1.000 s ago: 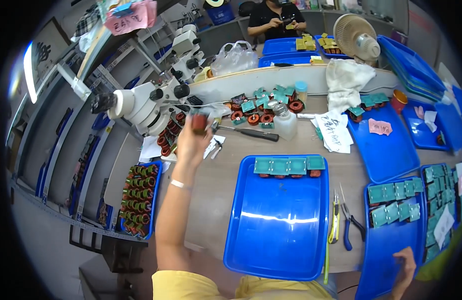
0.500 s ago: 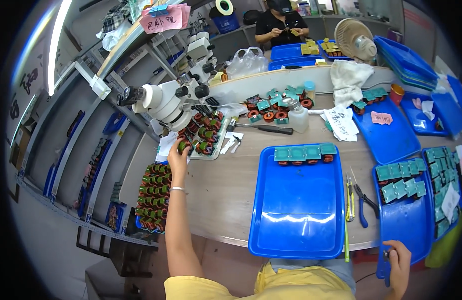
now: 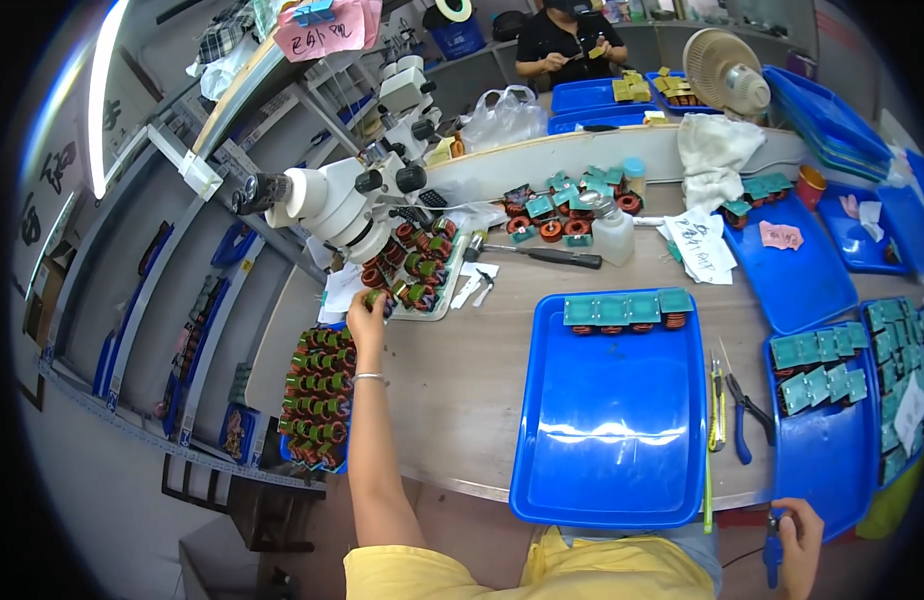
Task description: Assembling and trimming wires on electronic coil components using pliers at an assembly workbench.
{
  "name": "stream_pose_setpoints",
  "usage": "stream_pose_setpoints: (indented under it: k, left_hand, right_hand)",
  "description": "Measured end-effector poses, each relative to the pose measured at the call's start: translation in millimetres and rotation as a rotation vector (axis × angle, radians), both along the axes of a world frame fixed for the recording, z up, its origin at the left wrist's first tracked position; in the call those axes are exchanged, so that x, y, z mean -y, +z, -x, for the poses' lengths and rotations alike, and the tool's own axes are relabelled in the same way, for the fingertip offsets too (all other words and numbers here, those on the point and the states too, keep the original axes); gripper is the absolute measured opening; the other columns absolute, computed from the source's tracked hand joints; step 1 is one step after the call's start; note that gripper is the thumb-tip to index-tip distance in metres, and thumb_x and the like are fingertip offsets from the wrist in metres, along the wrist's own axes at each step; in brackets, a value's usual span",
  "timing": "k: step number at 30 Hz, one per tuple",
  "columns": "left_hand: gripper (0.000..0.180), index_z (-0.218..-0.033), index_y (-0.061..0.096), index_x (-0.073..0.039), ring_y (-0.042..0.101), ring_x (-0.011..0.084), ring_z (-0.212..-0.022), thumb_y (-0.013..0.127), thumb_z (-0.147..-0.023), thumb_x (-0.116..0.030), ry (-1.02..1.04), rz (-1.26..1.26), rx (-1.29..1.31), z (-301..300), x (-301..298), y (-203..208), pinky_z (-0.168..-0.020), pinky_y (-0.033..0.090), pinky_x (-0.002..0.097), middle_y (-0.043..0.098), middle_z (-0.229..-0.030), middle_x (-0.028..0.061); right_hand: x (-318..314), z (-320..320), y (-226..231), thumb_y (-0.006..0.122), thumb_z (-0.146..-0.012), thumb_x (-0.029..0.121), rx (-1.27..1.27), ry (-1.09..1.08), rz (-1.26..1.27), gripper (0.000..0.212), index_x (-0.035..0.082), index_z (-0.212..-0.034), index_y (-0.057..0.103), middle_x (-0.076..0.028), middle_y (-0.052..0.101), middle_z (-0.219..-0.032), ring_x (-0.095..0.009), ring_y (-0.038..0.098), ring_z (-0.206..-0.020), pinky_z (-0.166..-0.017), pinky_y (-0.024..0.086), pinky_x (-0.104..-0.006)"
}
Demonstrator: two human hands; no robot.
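My left hand (image 3: pixel 365 330) is stretched out below the microscope (image 3: pixel 332 205). Its fingers are closed on a toroidal coil (image 3: pixel 376 299) with green and copper-red colouring, at the near edge of a white tray (image 3: pixel 440 300) of similar coils (image 3: pixel 419 268). Low at the right, my right hand (image 3: pixel 800 545) is closed around a blue-handled hand tool (image 3: pixel 772 552), whose working end I cannot make out. In front of me lies a blue tray (image 3: pixel 612 400), with a row of green circuit boards on coils (image 3: pixel 632 306) along its far end.
Left of my forearm stand rows of coils (image 3: pixel 317 395). Pliers (image 3: pixel 746 415) and a yellow cutter knife (image 3: pixel 717 410) lie right of the tray. Behind are a soldering iron (image 3: pixel 542 255) and a clear bottle (image 3: pixel 613 238). Across the partition sits another person (image 3: pixel 572 50).
The whole view has shifted slightly rightward. My left hand stays at the coil by the white tray, and my right hand still holds the blue-handled tool. The person opposite has moved their hands.
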State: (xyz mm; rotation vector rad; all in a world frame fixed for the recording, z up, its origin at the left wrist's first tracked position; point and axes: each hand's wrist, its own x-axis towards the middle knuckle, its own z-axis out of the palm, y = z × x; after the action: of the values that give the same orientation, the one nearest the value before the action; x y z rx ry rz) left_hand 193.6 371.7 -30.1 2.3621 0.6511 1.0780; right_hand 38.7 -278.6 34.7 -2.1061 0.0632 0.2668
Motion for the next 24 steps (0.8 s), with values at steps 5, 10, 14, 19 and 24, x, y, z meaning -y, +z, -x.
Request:
stream_pose_setpoints:
  k: [5, 10, 14, 19, 24]
  left_hand:
    - [0.031, -0.094, 0.060, 0.002, 0.057, 0.0347, -0.083, 0.071, -0.068, -0.013, 0.103, -0.194, -0.182, 2, 0, -18, -0.076, 0.043, 0.0402, 0.062, -0.087, 0.0191]
    - [0.029, -0.092, 0.060, 0.002, 0.057, 0.0356, -0.081, 0.071, -0.069, -0.012, 0.132, -0.098, -0.083, -7, -5, -27, -0.073, 0.044, 0.0407, 0.062, -0.086, 0.0199]
    - [0.029, -0.092, 0.060, 0.001, 0.057, 0.0362, -0.080, 0.071, -0.069, -0.012, 0.146, -0.102, -0.040, -16, -5, -33, -0.071, 0.045, 0.0407, 0.061, -0.085, 0.0202]
    - [0.035, -0.099, 0.057, 0.000, 0.054, 0.0368, -0.087, 0.071, -0.069, -0.013, 0.185, -0.115, -0.029, -23, -2, -38, -0.079, 0.043, 0.0397, 0.056, -0.093, 0.0200]
    - [0.046, -0.108, 0.054, -0.003, 0.048, 0.0360, -0.098, 0.073, -0.067, -0.013, 0.150, -0.045, -0.056, -8, -2, -42, -0.086, 0.041, 0.0390, 0.047, -0.107, 0.0201]
  right_hand:
    - [-5, -5, -1, 0.048, -0.087, 0.006, -0.012, 0.036, -0.055, 0.021, -0.003, -0.103, 0.057, -0.010, 0.060, -0.097, -0.017, 0.054, -0.090, -0.082, 0.041, -0.0275]
    - [-4, -4, -3, 0.048, -0.087, 0.006, -0.030, 0.044, -0.049, 0.020, -0.003, -0.103, 0.057, -0.010, 0.060, -0.096, -0.017, 0.055, -0.089, -0.081, 0.042, -0.0276]
    - [-5, 0, -4, 0.048, -0.087, 0.007, -0.043, 0.022, -0.069, 0.020, -0.003, -0.102, 0.057, -0.009, 0.060, -0.094, -0.017, 0.055, -0.088, -0.080, 0.042, -0.0277]
    - [-10, -4, 0, 0.049, -0.087, 0.007, -0.089, 0.046, -0.038, 0.020, -0.002, -0.102, 0.057, -0.010, 0.060, -0.095, -0.017, 0.055, -0.088, -0.080, 0.042, -0.0272]
    - [-13, -3, -29, 0.049, -0.078, 0.000, -0.008, -0.047, -0.166, 0.015, -0.002, -0.088, 0.059, -0.001, 0.044, -0.065, -0.007, 0.040, -0.059, -0.053, 0.031, -0.0202]
